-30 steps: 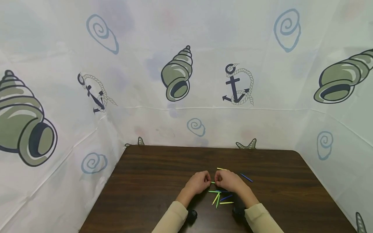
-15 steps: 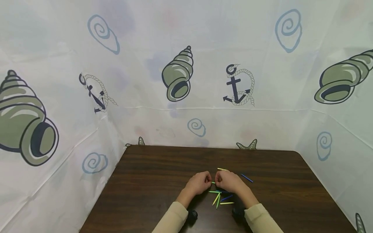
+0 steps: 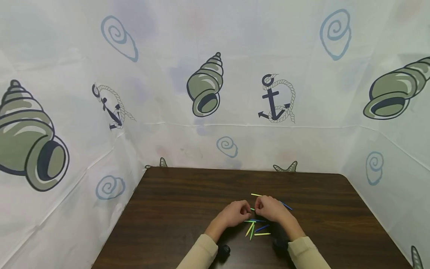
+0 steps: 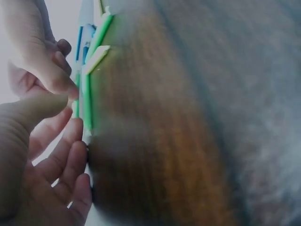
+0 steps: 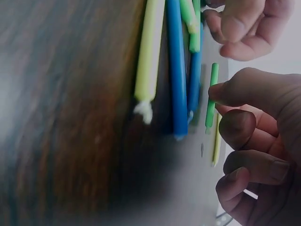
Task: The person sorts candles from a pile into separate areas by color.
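Observation:
Thumb and fingers of my right hand point(image 3: 270, 208) pinch a thin green candle point(image 5: 212, 99) by its middle, as the right wrist view shows. Close on its left is my left hand point(image 3: 235, 213), fingers loosely bent; in the right wrist view the left fingertips point(image 5: 233, 49) stand apart from the candle's end. Nearer the body lies a loose cluster of birthday candles: a green candle point(image 4: 88, 101), blue candles point(image 5: 177, 70) and yellow candles point(image 5: 151, 52), some with white wicks. Both palms are hidden in the head view.
Beyond the right hand lie a yellow candle point(image 3: 256, 194) and a blue candle point(image 3: 286, 205). Everything rests on a dark wooden table point(image 3: 174, 209). A white curtain point(image 3: 161, 93) with shell and anchor prints hangs behind and at the sides.
Both hands have shifted a little to the right, the green candle along with them. The left fingers, earlier right at the candle's left end, now sit slightly lower. The cluster lies as before.

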Available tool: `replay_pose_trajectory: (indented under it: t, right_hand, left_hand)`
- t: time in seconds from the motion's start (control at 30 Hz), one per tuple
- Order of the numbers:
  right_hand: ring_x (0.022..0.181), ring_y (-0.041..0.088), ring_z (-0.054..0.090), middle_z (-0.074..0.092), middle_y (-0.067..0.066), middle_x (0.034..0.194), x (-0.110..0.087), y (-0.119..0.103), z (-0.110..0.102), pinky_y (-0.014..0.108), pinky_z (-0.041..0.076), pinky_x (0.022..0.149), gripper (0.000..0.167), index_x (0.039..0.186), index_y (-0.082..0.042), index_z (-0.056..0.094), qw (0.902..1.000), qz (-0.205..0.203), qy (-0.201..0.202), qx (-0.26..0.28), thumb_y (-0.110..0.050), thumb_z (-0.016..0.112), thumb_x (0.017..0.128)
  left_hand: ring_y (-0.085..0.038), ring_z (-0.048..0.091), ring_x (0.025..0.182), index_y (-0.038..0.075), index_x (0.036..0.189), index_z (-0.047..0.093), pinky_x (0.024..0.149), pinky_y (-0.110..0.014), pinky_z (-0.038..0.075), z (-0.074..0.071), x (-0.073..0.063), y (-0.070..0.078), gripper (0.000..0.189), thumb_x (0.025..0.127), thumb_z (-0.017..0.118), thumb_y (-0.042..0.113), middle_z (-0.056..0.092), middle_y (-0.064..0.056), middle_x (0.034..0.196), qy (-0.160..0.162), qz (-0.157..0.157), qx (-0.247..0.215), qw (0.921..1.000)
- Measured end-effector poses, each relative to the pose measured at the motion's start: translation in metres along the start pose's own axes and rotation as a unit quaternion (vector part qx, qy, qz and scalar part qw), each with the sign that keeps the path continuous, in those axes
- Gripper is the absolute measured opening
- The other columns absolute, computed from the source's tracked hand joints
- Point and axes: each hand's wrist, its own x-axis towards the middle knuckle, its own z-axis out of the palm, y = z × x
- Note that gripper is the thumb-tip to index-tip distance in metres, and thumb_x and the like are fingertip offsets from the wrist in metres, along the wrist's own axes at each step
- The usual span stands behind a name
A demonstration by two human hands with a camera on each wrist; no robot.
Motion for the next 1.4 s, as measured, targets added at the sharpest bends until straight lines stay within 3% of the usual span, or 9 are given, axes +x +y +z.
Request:
replay_pose_trajectory:
  t: [0.1,0.23,0.43,0.53,0.67,0.87,1.1,1.4]
  right_hand:
    - [0.067,0.013,0.057,0.064,-0.007,0.076,-0.002,0.003,-0.002,0.034,0.048,0.066,0.01,0.088,-0.018,0.069,1.0,0.003,0.001,0.004,-0.014,0.076,0.094]
    - [0.066,0.013,0.057,0.063,-0.005,0.074,-0.005,0.007,-0.002,0.033,0.047,0.065,0.011,0.088,-0.017,0.069,0.9998,0.011,0.003,0.017,-0.013,0.076,0.094]
    - [0.067,0.015,0.057,0.062,-0.004,0.075,-0.007,0.015,-0.002,0.034,0.046,0.064,0.01,0.089,-0.017,0.069,0.9992,0.027,0.007,0.028,-0.013,0.076,0.095]
    - [0.067,0.015,0.057,0.062,-0.004,0.075,-0.01,0.017,-0.002,0.034,0.046,0.064,0.011,0.088,-0.018,0.068,0.9989,0.035,0.012,0.029,-0.014,0.076,0.095]
    - [0.067,0.016,0.056,0.062,-0.003,0.076,-0.014,0.019,-0.005,0.035,0.045,0.063,0.012,0.089,-0.017,0.068,0.9985,0.043,0.015,0.031,-0.015,0.078,0.094]
    - [0.066,0.015,0.055,0.061,-0.003,0.076,-0.018,0.026,-0.006,0.033,0.043,0.062,0.012,0.088,-0.018,0.067,0.9983,0.045,0.014,0.034,-0.015,0.077,0.094]
    - [0.067,0.016,0.055,0.061,-0.002,0.077,-0.026,0.03,-0.012,0.033,0.044,0.062,0.01,0.089,-0.017,0.067,0.9979,0.042,0.019,0.045,-0.014,0.075,0.095]
    - [0.067,0.016,0.053,0.059,0.0,0.076,-0.041,0.043,-0.018,0.033,0.043,0.062,0.013,0.09,-0.013,0.065,0.9957,0.054,0.035,0.067,-0.016,0.078,0.092]
  left_hand:
    - [-0.001,0.053,0.066,0.016,0.102,0.073,0.066,-0.021,0.045,0.002,0.002,-0.002,0.007,0.101,0.077,0.022,0.063,0.012,0.079,-0.006,0.032,0.008,0.9994]
    - [0.001,0.053,0.068,0.018,0.101,0.075,0.068,-0.021,0.046,0.005,0.005,-0.002,0.009,0.1,0.078,0.026,0.063,0.014,0.079,-0.001,0.048,0.042,0.998]
    - [-0.001,0.052,0.075,0.021,0.101,0.075,0.076,-0.025,0.046,0.007,0.004,0.002,0.009,0.099,0.079,0.029,0.062,0.016,0.081,0.0,0.023,0.067,0.9975]
    - [-0.002,0.051,0.074,0.021,0.099,0.075,0.074,-0.025,0.045,0.008,0.004,0.004,0.007,0.098,0.078,0.027,0.062,0.015,0.08,0.003,0.017,0.067,0.9976]
    - [-0.001,0.051,0.068,0.023,0.095,0.074,0.068,-0.024,0.045,0.011,0.005,0.0,0.005,0.098,0.077,0.026,0.06,0.016,0.076,0.014,0.023,0.06,0.9978]
    - [0.001,0.052,0.069,0.026,0.094,0.075,0.07,-0.024,0.046,0.013,0.007,-0.004,0.006,0.099,0.077,0.028,0.061,0.018,0.077,0.018,0.04,0.082,0.9957]
    - [0.0,0.052,0.073,0.027,0.094,0.076,0.075,-0.024,0.044,0.008,0.005,0.004,0.006,0.099,0.077,0.023,0.063,0.017,0.078,0.009,0.019,0.086,0.9961]
    - [0.001,0.05,0.068,0.024,0.096,0.075,0.07,-0.023,0.043,0.008,0.005,0.003,0.004,0.1,0.075,0.024,0.06,0.018,0.075,0.015,0.028,0.093,0.9951]
